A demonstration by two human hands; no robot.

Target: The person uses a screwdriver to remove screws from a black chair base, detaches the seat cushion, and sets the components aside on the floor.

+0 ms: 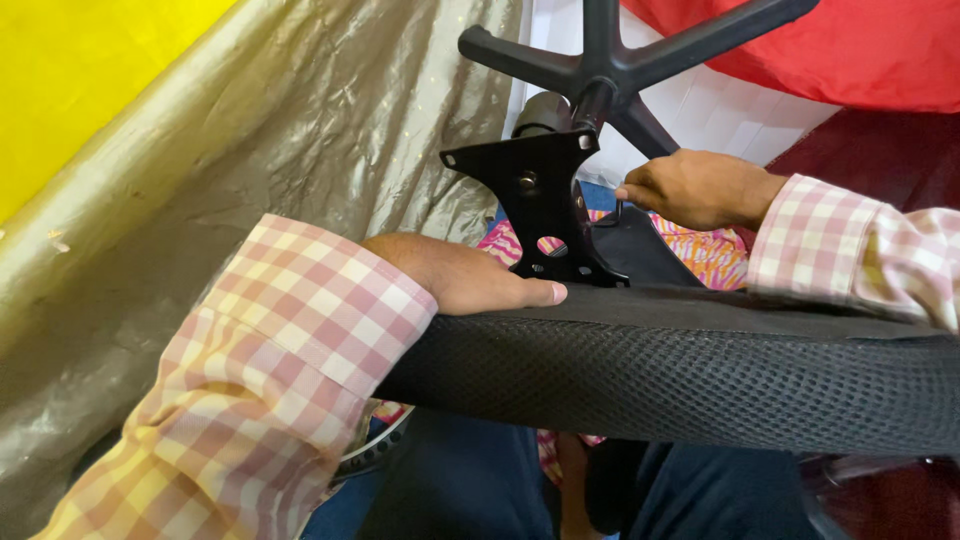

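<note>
An upturned office chair seat [700, 375], covered in black mesh, lies across my lap. A black metal mounting plate [540, 200] stands up from its underside, and the black star-shaped chair base [620, 60] rises behind it. My left hand [470, 275] rests flat on the seat's edge right beside the plate, thumb stretched out along the rim. My right hand [695, 188] is closed on a small dark tool [617, 212], seemingly a hex key, held down at the plate's right side.
A crinkled grey-gold plastic sheet [250, 140] covers the left side, with a yellow surface [80, 70] above it. Red cloth [860, 50] hangs at the top right over white tiles. Patterned pink-orange fabric [710, 255] shows behind the seat.
</note>
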